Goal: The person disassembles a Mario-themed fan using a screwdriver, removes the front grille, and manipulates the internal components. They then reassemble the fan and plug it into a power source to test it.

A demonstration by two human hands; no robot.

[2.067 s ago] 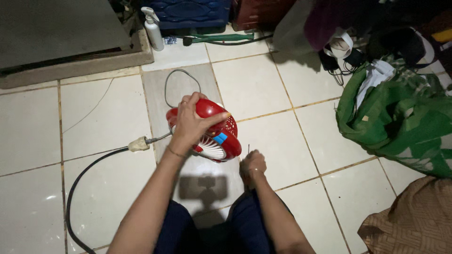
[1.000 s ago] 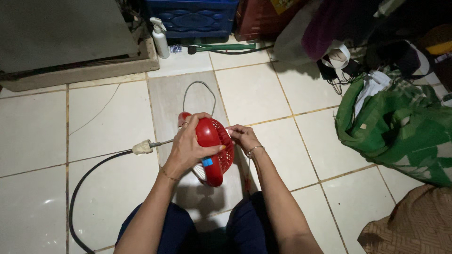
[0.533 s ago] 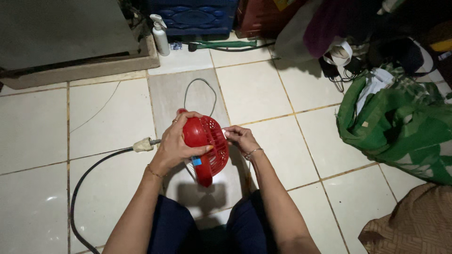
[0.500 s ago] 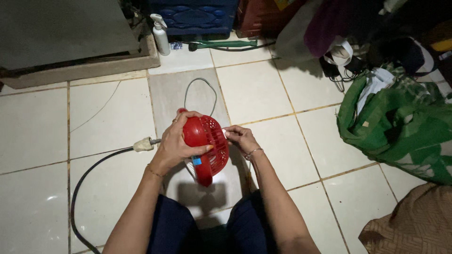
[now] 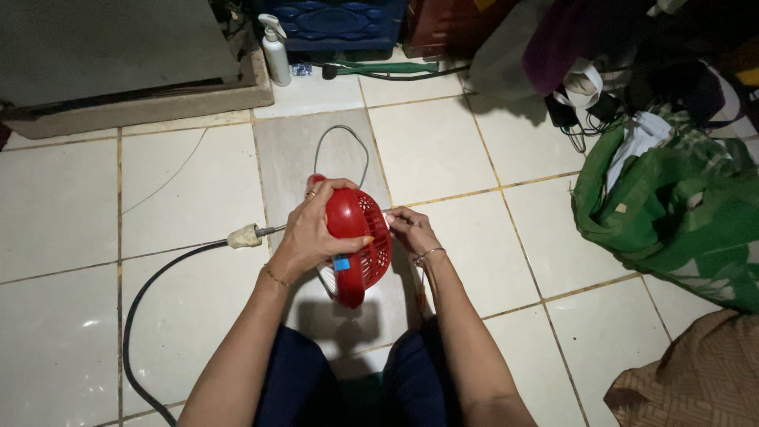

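Head view, only cam. Person sits on tiled floor (image 5: 71, 237), small red fan (image 5: 360, 245) held up off the tiles between the knees, grille turned toward the right. Left hand (image 5: 316, 229) wraps the fan's back/top, fingers curled round the housing, thumb on the grille rim; firm grip. Right hand (image 5: 407, 228) is at the grille's right edge, fingertips pinched together on something thin at the rim; can't tell exactly what, too small.

Change vs ~2 s ago: fan lay on the floor w/ left hand on top and right hand apart, holding a thin tool upright near the floor. Now fan is lifted and tipped, right hand has come in to touch the grille edge. Over the last half sec barely any shift, so hands look settled into working on the rim; judged, not seen.

Around: fan's thin grey cord (image 5: 340, 146) loops behind it. Thick black cable (image 5: 134, 308) w/ pale plug end (image 5: 243, 236) just left of left hand. White pump bottle (image 5: 275, 54) far up, green bag (image 5: 672, 213) at right.
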